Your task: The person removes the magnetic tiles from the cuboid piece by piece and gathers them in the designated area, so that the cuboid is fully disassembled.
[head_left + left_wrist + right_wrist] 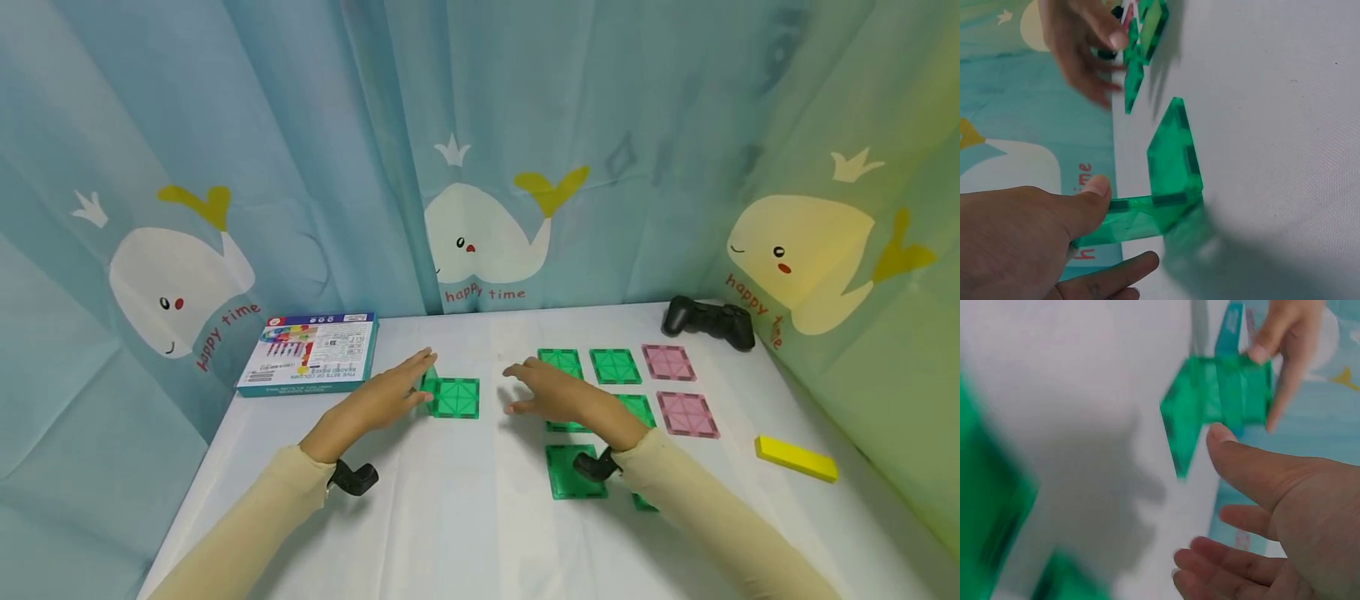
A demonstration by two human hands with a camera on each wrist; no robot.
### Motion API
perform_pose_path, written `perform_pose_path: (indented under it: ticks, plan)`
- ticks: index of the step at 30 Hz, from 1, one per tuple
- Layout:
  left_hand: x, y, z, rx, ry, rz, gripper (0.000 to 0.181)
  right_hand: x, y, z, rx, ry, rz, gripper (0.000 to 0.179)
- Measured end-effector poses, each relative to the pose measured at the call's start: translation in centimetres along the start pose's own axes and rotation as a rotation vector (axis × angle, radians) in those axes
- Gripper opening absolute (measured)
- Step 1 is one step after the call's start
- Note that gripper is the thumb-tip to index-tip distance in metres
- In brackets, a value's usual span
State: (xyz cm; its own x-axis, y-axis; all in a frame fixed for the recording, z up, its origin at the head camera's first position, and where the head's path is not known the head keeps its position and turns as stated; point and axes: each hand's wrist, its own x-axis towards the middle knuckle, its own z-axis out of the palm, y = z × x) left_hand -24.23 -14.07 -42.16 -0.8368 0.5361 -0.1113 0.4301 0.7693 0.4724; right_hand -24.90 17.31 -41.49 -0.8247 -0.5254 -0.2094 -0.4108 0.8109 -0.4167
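Observation:
A green translucent square magnetic tile [457, 399] lies flat on the white table, and a second green tile [1132, 220] stands upright along its left edge. My left hand [386, 396] holds the upright tile between its thumb and fingers. The two tiles meet edge to edge in a corner shape. To the right of them, my right hand [558, 393] hovers with spread, slightly bent fingers and holds nothing. Several more green tiles [615, 367] lie flat beneath and around the right hand and forearm, which partly hide some of them.
Two pink tiles [687, 414] lie right of the green ones. A black game controller [708, 322] sits at the back right, and a yellow block [795, 458] near the right edge. At the back left lies a flat box [311, 354]. A whale-print curtain [337, 167] borders the table.

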Motion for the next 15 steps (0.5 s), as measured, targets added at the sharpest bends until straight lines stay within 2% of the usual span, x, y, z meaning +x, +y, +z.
perform_pose_path:
  ticks: [5,9,15]
  plan:
    - [-0.1,-0.2,0.1,-0.011,0.005,0.002,0.071,3.5,-2.8,2.0,-0.015,-0.035,0.000,0.084]
    - [-0.1,-0.4,0.2,0.000,0.010,0.022,0.070,5.2,-4.3,3.3,-0.082,-0.062,0.012,0.093]
    - [0.0,-0.5,0.0,-0.021,0.012,0.026,0.069,6.2,-5.4,4.2,-0.204,-0.045,-0.001,0.083]
